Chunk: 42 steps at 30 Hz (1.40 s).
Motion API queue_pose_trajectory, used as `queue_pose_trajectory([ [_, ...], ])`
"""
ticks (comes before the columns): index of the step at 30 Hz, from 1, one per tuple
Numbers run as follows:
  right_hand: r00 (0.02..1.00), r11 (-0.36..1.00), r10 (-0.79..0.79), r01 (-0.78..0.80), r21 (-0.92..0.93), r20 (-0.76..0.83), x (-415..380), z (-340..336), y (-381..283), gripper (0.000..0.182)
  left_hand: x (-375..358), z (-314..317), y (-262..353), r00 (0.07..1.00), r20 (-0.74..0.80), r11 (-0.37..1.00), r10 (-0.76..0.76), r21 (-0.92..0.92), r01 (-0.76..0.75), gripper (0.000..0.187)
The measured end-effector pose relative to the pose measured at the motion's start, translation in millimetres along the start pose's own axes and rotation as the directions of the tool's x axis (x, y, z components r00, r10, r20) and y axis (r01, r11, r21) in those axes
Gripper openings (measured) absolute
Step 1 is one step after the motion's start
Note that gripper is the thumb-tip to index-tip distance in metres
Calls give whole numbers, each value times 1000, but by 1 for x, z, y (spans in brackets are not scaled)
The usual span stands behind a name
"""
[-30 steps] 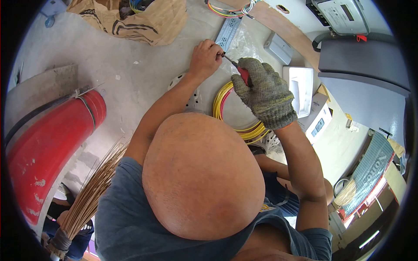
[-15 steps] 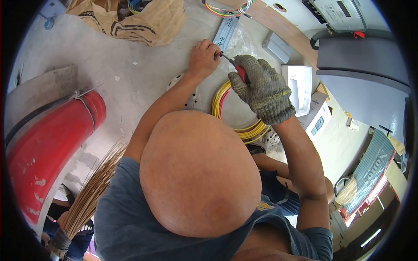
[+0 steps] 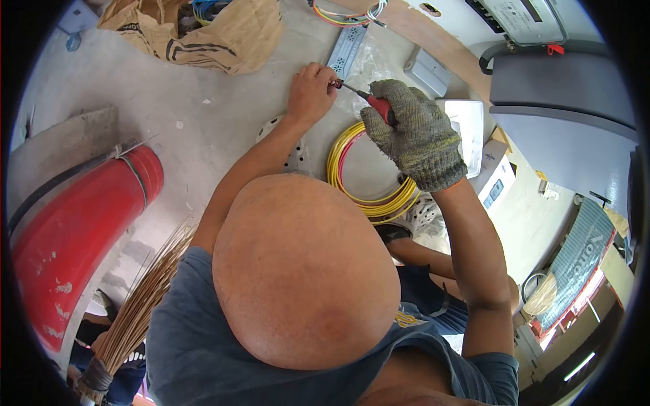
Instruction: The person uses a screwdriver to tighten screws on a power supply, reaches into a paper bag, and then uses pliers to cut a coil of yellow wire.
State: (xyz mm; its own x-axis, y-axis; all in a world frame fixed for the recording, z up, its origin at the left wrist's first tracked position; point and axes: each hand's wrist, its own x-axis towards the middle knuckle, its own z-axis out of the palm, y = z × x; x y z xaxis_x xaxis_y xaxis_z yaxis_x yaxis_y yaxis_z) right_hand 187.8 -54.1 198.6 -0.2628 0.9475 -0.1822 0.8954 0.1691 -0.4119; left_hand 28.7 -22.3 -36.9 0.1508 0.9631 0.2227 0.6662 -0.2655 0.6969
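My right hand [image 3: 420,132], in a grey knitted glove, is closed around the red handle of a screwdriver [image 3: 380,107]. Its thin shaft points left toward my bare left hand [image 3: 311,93]. Between the left fingertips is pinched a small dark part [image 3: 335,83], its kind too small to make out; the screwdriver's tip meets it. Just beyond the left hand lies a perforated metal strip [image 3: 346,51] on the floor. A coil of yellow and red cable [image 3: 336,162] rests below the gloved hand, partly covered by my head.
A brown paper bag [image 3: 230,44] with wires inside stands at upper left. Colored wires [image 3: 349,17] lie at the top. A grey box [image 3: 428,72] and a white tray [image 3: 472,135] sit on the right. A red cylinder [image 3: 88,237] and a stick broom [image 3: 139,308] are on the left.
My gloved hand has shifted slightly right and down with the screwdriver, and more of its shaft shows. The left hand has moved a little to the left, still pinching the small part.
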Motion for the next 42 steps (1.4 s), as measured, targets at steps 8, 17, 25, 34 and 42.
queue_pose_trajectory([
  [8,998,999,-54,54,-5,-16,1,10,7,40,-1,-1,-1,1000,-2,1000,20,7,-20,21],
  [17,997,997,-82,82,3,-16,7,7,7,37,-2,0,-2,1000,-6,1000,6,-25,-7,22],
  [25,994,994,-103,104,39,-32,7,-12,5,35,-2,-6,1,999,30,999,32,-2,-32,22],
  [34,998,998,25,-21,59,-60,-16,-18,16,35,-14,-16,15,985,160,989,-60,142,37,15],
  [42,991,981,135,-133,143,-2,-33,-22,7,35,-12,7,22,985,129,952,-113,297,70,22],
])
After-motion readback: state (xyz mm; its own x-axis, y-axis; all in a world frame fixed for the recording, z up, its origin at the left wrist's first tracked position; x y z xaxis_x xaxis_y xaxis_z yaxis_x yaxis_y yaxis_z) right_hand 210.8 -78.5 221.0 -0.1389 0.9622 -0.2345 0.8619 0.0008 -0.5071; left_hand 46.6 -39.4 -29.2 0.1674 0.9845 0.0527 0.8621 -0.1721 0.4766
